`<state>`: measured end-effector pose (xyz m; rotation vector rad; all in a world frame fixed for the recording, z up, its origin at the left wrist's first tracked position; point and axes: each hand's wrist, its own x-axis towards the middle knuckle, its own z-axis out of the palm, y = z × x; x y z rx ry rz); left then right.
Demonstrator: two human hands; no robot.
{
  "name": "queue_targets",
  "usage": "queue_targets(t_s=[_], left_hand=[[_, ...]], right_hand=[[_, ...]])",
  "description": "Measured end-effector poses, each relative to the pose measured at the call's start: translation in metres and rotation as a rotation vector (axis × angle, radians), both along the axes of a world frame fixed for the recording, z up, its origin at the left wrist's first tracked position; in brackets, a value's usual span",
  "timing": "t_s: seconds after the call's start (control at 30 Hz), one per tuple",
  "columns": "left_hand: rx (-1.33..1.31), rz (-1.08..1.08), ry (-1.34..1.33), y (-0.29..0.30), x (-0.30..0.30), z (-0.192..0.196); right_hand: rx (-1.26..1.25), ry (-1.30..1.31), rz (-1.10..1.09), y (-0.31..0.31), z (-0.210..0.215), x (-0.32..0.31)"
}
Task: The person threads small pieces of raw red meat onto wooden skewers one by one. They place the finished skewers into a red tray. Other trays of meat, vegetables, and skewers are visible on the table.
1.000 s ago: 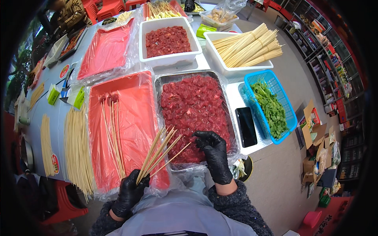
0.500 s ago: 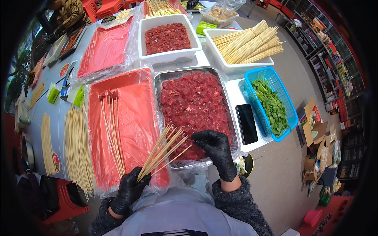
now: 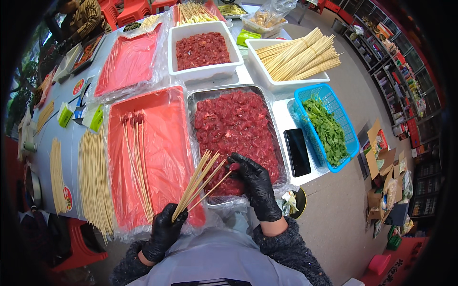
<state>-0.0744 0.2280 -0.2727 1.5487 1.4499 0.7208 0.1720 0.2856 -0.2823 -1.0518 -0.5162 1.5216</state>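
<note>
My left hand [image 3: 164,229], in a black glove, is closed round a bundle of bamboo skewers [image 3: 194,185] whose tips fan up to the right. My right hand [image 3: 255,183], gloved too, pinches a small piece of red meat [image 3: 234,167] at the tip of one of those skewers. Both hands are over the near side of a metal tray of raw meat chunks [image 3: 234,121] and the red, plastic-lined tray [image 3: 164,143] beside it. On that red tray lie several skewers with meat at their far ends [image 3: 133,117].
Loose skewers [image 3: 93,176] lie left of the red tray. Behind stand a white tub of meat [image 3: 174,66] and a white bin of bundled skewers [image 3: 286,85]. A phone [image 3: 297,152] and a blue basket of green leaves [image 3: 355,138] are at the right. Someone [image 3: 86,19] sits far left.
My right hand has moved slightly left and down to a skewer tip, and a piece of meat now shows in its fingers. The left hand has shifted slightly right.
</note>
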Motion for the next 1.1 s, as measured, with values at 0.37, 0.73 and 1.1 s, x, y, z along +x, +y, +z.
queue_targets(t_s=[0.37,0.73,1.1], left_hand=[[0.033,-0.019,-0.002,-0.001,0.003,-0.001],[0.020,0.004,-0.022,0.001,0.008,0.004],[0.022,0.039,-0.042,0.009,0.006,-0.001]], right_hand=[[0.073,0.017,-0.047,-0.008,-0.025,-0.011],[0.001,-0.063,-0.054,-0.006,-0.018,-0.014],[-0.064,-0.126,0.085,-0.005,-0.011,-0.009]])
